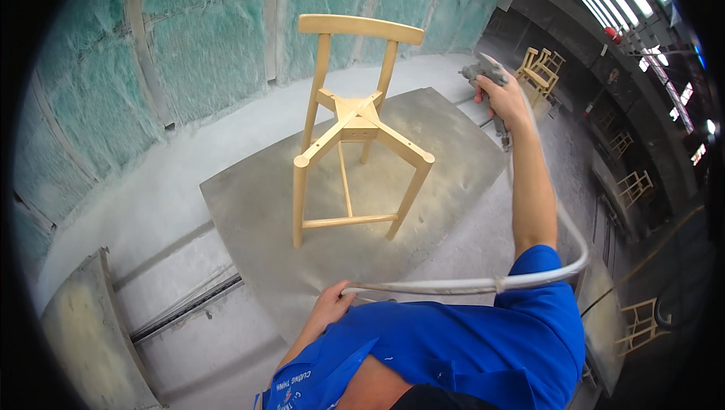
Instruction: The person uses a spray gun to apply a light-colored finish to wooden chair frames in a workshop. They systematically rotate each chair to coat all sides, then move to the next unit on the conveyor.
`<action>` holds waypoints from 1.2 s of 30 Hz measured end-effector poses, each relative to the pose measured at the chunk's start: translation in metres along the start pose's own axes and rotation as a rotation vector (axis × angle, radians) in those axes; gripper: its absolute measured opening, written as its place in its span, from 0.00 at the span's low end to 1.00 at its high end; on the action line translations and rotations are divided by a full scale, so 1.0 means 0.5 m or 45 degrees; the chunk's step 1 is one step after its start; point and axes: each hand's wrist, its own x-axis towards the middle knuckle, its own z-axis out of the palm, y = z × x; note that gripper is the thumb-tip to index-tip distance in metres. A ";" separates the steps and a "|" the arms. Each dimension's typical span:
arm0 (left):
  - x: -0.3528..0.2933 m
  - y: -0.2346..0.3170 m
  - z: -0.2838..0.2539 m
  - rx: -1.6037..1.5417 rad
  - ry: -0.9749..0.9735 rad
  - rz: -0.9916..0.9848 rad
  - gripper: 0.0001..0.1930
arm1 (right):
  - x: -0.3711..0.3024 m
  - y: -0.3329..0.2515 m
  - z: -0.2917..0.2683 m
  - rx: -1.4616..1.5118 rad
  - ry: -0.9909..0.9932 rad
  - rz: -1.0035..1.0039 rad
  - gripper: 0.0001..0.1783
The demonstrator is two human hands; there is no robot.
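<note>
A pale wooden chair frame (pixel 355 115) without a seat panel stands upright on a grey board (pixel 249 206) in front of me. My right hand (pixel 504 97), arm stretched out to the chair's right, is closed round a grey spray gun (pixel 485 72) whose nozzle end points left toward the chair's backrest. From the gun a whitish hose (pixel 559 251) runs down past my right arm and bends back across my body. Low in front of my waist, my left hand (pixel 332 306) is closed on that hose. Whether any spray leaves the gun cannot be made out.
Green filter-like panels (pixel 211 40) line the wall behind the chair. Another board with a curved edge (pixel 94 334) lies at lower left beside a floor rail (pixel 189 306). More wooden chair frames (pixel 538 76) stand at the right along a dark aisle.
</note>
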 end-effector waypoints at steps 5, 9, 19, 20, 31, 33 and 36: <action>0.027 0.016 0.067 -0.106 0.242 -0.069 0.11 | 0.077 0.301 -0.008 0.995 0.286 0.434 0.12; 0.085 0.044 0.167 -0.196 0.346 -0.088 0.11 | 0.138 0.502 -0.004 1.515 0.072 0.531 0.12; 0.196 0.127 0.441 -0.051 0.488 -0.305 0.09 | 0.282 0.535 0.073 1.664 -0.406 0.537 0.12; 0.194 0.135 0.449 -0.063 0.534 -0.307 0.10 | 0.303 0.518 0.090 1.739 -0.481 0.473 0.12; 0.128 0.115 0.503 -0.176 0.877 -0.251 0.06 | 0.272 0.382 0.134 1.041 -0.577 0.247 0.17; 0.132 0.109 0.492 -0.143 0.859 -0.370 0.06 | 0.241 0.352 0.115 0.780 -0.566 -0.121 0.23; 0.148 0.119 0.467 0.007 0.635 -0.285 0.16 | 0.247 0.284 0.104 0.265 -0.023 -0.961 0.30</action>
